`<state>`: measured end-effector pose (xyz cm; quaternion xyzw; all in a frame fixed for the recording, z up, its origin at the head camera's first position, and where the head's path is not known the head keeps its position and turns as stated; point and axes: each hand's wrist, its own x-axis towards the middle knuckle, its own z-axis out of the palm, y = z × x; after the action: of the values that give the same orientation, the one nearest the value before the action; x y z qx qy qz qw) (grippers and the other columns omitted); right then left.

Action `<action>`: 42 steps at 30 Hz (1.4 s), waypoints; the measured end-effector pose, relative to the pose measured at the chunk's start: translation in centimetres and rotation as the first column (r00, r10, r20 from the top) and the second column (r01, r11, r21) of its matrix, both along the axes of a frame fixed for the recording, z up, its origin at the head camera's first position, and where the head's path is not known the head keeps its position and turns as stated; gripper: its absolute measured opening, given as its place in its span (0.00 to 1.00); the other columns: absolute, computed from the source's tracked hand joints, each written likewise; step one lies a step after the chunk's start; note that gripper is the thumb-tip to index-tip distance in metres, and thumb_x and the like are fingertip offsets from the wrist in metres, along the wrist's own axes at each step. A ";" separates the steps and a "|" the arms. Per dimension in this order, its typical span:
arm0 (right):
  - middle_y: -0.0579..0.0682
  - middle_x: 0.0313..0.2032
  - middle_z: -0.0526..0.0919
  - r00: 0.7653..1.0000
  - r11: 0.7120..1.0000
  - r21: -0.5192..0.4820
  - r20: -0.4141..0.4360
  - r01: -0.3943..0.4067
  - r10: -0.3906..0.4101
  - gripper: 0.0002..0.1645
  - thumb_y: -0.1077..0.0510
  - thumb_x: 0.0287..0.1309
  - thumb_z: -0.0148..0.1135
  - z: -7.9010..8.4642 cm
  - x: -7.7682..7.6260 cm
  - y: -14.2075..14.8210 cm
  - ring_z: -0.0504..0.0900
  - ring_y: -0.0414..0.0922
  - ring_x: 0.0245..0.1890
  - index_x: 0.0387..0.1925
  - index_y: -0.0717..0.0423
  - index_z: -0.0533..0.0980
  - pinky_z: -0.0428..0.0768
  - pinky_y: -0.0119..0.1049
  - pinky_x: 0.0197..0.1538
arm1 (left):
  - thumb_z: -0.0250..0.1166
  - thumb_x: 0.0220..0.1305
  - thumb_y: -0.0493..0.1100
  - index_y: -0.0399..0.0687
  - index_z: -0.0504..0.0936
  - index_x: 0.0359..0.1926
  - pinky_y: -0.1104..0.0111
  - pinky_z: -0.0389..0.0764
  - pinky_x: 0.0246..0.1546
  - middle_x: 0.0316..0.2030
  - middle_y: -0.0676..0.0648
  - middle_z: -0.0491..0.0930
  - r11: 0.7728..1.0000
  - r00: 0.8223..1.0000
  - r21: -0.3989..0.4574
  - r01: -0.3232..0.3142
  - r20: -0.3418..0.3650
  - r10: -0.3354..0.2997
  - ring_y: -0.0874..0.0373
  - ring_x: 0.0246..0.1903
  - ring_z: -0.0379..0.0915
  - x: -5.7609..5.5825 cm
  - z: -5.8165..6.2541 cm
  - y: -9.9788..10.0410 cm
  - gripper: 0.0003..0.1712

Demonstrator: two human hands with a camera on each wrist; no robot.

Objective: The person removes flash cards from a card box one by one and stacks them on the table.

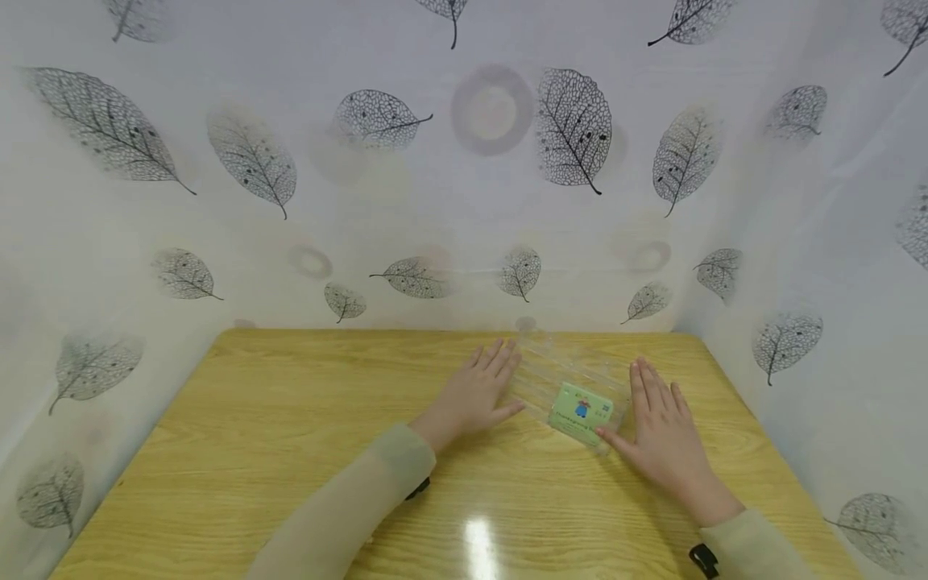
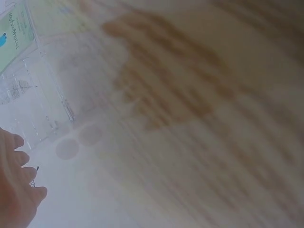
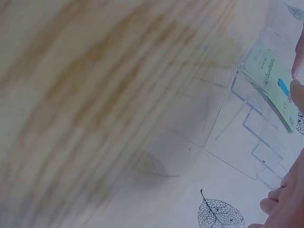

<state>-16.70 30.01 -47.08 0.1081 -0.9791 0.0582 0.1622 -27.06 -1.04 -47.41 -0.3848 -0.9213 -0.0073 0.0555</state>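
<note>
A clear plastic tiered holder (image 1: 561, 358) stands toward the back right of the table, its transparent edges faint in the head view. At its front is a light green pack of cards (image 1: 580, 412) with a small blue figure and lettering on it. My left hand (image 1: 471, 396) is at the holder's left side, fingers straight and thumb spread. On the other side my right hand (image 1: 663, 439) has its fingers extended, the thumb tip at the pack's lower right corner. The right wrist view shows stepped walls of the holder (image 3: 251, 123) behind the green cards (image 3: 273, 85).
The wooden table (image 1: 290, 411) has its back edge against a white cloth (image 1: 464, 209) printed with dark leaves, which also hangs at both sides. Dark straps (image 1: 703, 560) show at the sleeves. A bright glare (image 1: 478, 548) lies near the front.
</note>
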 end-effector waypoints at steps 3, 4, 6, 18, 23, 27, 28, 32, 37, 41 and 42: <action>0.68 0.84 0.47 1.000 1.000 0.006 -0.003 0.001 -0.001 0.71 0.29 0.63 0.66 0.0 -0.1 0.0 0.53 0.68 0.82 0.84 0.69 0.43 0.42 0.63 0.86 | 0.44 0.80 0.70 0.40 0.48 0.85 0.48 0.52 0.86 0.86 0.40 0.42 1.000 1.000 -0.005 -0.002 -0.008 0.002 0.42 0.86 0.41 0.0 0.1 0.0 0.50; 0.68 0.84 0.47 1.000 1.000 0.006 -0.002 0.002 -0.002 0.71 0.29 0.63 0.66 0.0 -0.2 0.0 0.53 0.68 0.82 0.84 0.69 0.43 0.42 0.62 0.86 | 0.44 0.80 0.70 0.40 0.48 0.85 0.48 0.52 0.86 0.86 0.39 0.43 1.000 1.000 -0.007 -0.003 -0.011 0.003 0.42 0.86 0.42 0.0 0.1 0.1 0.51; 0.68 0.84 0.47 1.000 1.000 0.006 0.002 0.004 -0.004 0.71 0.30 0.63 0.67 0.1 -0.3 0.0 0.53 0.68 0.82 0.83 0.69 0.43 0.42 0.62 0.86 | 0.44 0.80 0.71 0.39 0.48 0.85 0.49 0.52 0.86 0.86 0.40 0.43 1.000 1.000 -0.010 -0.007 -0.016 0.007 0.42 0.85 0.42 0.0 0.1 0.0 0.51; 0.71 0.82 0.49 0.999 1.000 0.006 0.032 0.005 -0.005 0.73 0.31 0.60 0.70 0.4 -0.9 -0.4 0.54 0.70 0.81 0.83 0.70 0.42 0.52 0.69 0.82 | 0.44 0.80 0.71 0.38 0.48 0.85 0.53 0.51 0.87 0.86 0.40 0.41 0.999 1.000 -0.022 -0.028 -0.002 0.028 0.43 0.86 0.40 0.3 0.2 -0.2 0.52; 0.72 0.82 0.49 0.999 1.000 -0.005 0.040 -0.004 0.005 0.73 0.31 0.60 0.71 0.5 -1.3 -0.5 0.54 0.71 0.81 0.83 0.71 0.43 0.54 0.70 0.81 | 0.45 0.80 0.71 0.39 0.47 0.85 0.55 0.48 0.87 0.86 0.41 0.41 0.998 0.999 -0.034 -0.045 0.005 0.045 0.44 0.86 0.41 0.4 0.1 -0.4 0.52; 0.72 0.82 0.50 0.999 1.000 -0.013 0.041 -0.011 0.012 0.72 0.31 0.59 0.71 0.5 -1.5 -0.6 0.55 0.71 0.81 0.82 0.72 0.45 0.55 0.70 0.81 | 0.44 0.80 0.71 0.39 0.46 0.85 0.57 0.46 0.87 0.86 0.41 0.41 0.998 0.999 -0.043 -0.048 -0.007 0.048 0.45 0.86 0.41 0.5 0.1 -0.6 0.52; 0.72 0.82 0.50 0.999 1.000 -0.010 0.042 -0.012 0.012 0.73 0.31 0.59 0.71 0.5 -1.6 -0.7 0.55 0.71 0.81 0.82 0.72 0.45 0.55 0.70 0.81 | 0.43 0.80 0.71 0.39 0.46 0.85 0.57 0.45 0.87 0.86 0.41 0.41 0.998 0.999 -0.043 -0.048 -0.012 0.047 0.45 0.86 0.41 0.5 0.0 -0.6 0.52; 0.73 0.81 0.51 0.999 1.000 0.012 0.044 -0.009 0.009 0.74 0.30 0.58 0.71 0.6 -1.8 -0.7 0.56 0.71 0.80 0.82 0.72 0.45 0.56 0.70 0.80 | 0.44 0.80 0.71 0.38 0.47 0.85 0.57 0.47 0.87 0.86 0.40 0.42 0.998 0.999 -0.032 -0.045 -0.023 0.044 0.44 0.85 0.42 0.6 -0.1 -0.8 0.52; 0.73 0.82 0.50 0.997 1.000 0.020 0.073 -0.008 0.007 0.73 0.30 0.59 0.70 0.8 -1.9 -0.9 0.54 0.70 0.81 0.82 0.73 0.45 0.55 0.70 0.81 | 0.46 0.79 0.71 0.37 0.48 0.85 0.57 0.49 0.86 0.85 0.39 0.43 0.999 0.999 -0.020 -0.038 -0.021 0.038 0.44 0.85 0.44 0.7 -0.1 -1.1 0.53; 0.72 0.82 0.49 0.996 1.000 0.017 0.084 -0.010 0.008 0.73 0.30 0.60 0.70 0.8 -2.0 -1.0 0.53 0.70 0.81 0.82 0.73 0.44 0.54 0.69 0.82 | 0.47 0.79 0.70 0.36 0.49 0.84 0.56 0.50 0.86 0.85 0.38 0.45 0.999 0.999 -0.011 -0.031 -0.025 0.031 0.43 0.85 0.45 0.8 -0.1 -1.3 0.53; 0.72 0.82 0.48 0.996 1.000 0.017 0.085 -0.010 0.009 0.73 0.30 0.60 0.70 0.8 -2.0 -1.1 0.53 0.70 0.81 0.82 0.72 0.44 0.54 0.69 0.82 | 0.47 0.79 0.70 0.35 0.49 0.84 0.56 0.51 0.86 0.85 0.38 0.45 0.999 0.999 -0.011 -0.030 -0.027 0.030 0.43 0.85 0.45 0.9 -0.1 -1.4 0.53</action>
<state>-18.71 28.95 -46.29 0.1117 -0.9850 0.0548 0.1192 -26.20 -2.48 -47.51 -0.3714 -0.9261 0.0039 0.0660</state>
